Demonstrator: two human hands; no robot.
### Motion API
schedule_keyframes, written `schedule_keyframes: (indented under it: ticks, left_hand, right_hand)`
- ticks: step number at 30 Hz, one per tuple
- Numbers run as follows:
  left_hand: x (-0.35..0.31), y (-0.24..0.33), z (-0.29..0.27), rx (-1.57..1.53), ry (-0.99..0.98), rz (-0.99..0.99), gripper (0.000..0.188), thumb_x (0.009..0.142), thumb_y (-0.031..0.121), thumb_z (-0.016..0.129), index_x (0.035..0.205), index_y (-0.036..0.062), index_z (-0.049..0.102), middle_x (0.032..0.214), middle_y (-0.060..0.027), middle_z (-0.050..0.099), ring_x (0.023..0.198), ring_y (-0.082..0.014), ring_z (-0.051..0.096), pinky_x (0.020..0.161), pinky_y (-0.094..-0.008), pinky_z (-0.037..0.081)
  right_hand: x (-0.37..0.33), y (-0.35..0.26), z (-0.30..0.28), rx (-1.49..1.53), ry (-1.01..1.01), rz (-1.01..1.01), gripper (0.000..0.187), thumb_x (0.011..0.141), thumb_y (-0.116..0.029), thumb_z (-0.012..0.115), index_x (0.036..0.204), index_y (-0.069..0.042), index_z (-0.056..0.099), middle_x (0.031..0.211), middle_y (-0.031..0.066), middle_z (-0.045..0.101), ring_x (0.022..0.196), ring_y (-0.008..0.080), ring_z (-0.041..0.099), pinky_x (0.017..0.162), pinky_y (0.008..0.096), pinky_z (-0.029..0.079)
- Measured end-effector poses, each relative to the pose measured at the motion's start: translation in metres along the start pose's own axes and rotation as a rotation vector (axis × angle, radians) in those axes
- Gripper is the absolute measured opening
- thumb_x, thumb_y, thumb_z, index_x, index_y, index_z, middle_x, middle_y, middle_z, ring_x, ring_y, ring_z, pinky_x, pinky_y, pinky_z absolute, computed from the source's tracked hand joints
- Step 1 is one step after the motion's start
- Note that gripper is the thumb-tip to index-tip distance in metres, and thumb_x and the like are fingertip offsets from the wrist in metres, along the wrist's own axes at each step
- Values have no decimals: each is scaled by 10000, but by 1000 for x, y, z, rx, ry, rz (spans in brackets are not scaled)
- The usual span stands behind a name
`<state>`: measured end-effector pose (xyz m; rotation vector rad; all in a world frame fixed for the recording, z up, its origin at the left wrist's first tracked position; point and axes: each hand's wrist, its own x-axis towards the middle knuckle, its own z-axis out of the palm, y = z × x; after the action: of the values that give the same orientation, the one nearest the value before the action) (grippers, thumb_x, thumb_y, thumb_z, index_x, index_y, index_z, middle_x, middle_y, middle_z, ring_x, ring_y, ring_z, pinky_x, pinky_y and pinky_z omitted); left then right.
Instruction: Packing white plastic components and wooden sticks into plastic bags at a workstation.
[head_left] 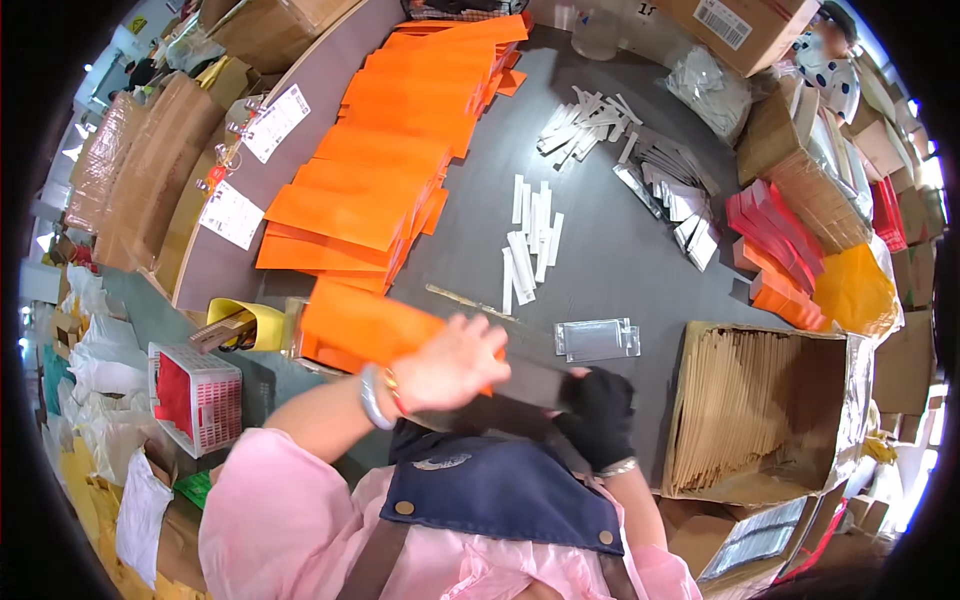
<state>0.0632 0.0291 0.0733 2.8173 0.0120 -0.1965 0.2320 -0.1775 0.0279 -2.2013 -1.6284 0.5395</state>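
Observation:
My left hand (452,368), blurred by motion, is closed over the right end of a flat orange envelope (365,322); a bit of orange also shows below the fingers. My right hand (600,415) wears a black glove with bare fingertips. Its fingers are bent against a dark, flat, smeared shape (527,388) between both hands, whose kind I cannot make out. Just beyond the right hand lie small clear plastic sleeves (597,340). A long row of overlapping orange envelopes (385,145) covers the table's left side.
White strips (533,235) lie mid-table, with another heap (588,125) farther back. Silvery packets (685,200) and red and orange pieces (775,240) are at the right. A carton of brown sheets (735,410) stands near right. A yellow holder (250,325) and white basket (200,400) are left.

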Motion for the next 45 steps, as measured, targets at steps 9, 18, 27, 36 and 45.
schedule_keyframes:
  ticks: [9, 18, 27, 36, 45]
  left_hand:
    - [-45, -20, 49, -40, 446, -568, 786, 657, 439, 821, 1277, 37, 552, 1355, -190, 431, 1295, -417, 347, 1083, -616, 230]
    - [-49, -4, 88, -298, 438, -773, 917, 618, 475, 843, 1334, 11, 508, 1387, -174, 449, 1343, -372, 324, 1132, -532, 183]
    - [-14, -18, 73, -366, 466, -580, 620, 703, 388, 799, 1177, 38, 607, 1243, -143, 571, 1217, -316, 480, 1013, -512, 328]
    - [65, -78, 81, -289, 360, -848, 217, 753, 285, 762, 800, 105, 651, 843, -83, 638, 824, -306, 631, 729, -436, 466]
    - [108, 10, 83, -385, 473, -338, 137, 772, 141, 715, 817, 88, 597, 840, -92, 573, 842, -317, 563, 730, -430, 459]
  right_hand:
    - [-17, -2, -18, -65, 165, 148, 629, 638, -407, 795, 1131, -79, 583, 1036, 94, 615, 1029, 297, 569, 927, 457, 366]
    - [-8, -9, -13, -59, 27, 21, 624, 644, -441, 787, 1117, -81, 596, 1057, 92, 615, 1025, 297, 564, 916, 461, 360]
    - [36, -31, 41, 130, 88, -125, 620, 642, -410, 804, 1136, -82, 624, 1101, 113, 625, 1047, 318, 569, 918, 451, 401]
    - [-95, 121, -35, 13, 802, 440, 268, 791, 0, 679, 1053, -6, 625, 1039, 98, 641, 977, 233, 613, 894, 337, 486]
    - [-175, 185, -52, -173, 569, 912, 252, 835, -146, 632, 999, 44, 616, 995, 214, 632, 936, 374, 604, 833, 430, 485]
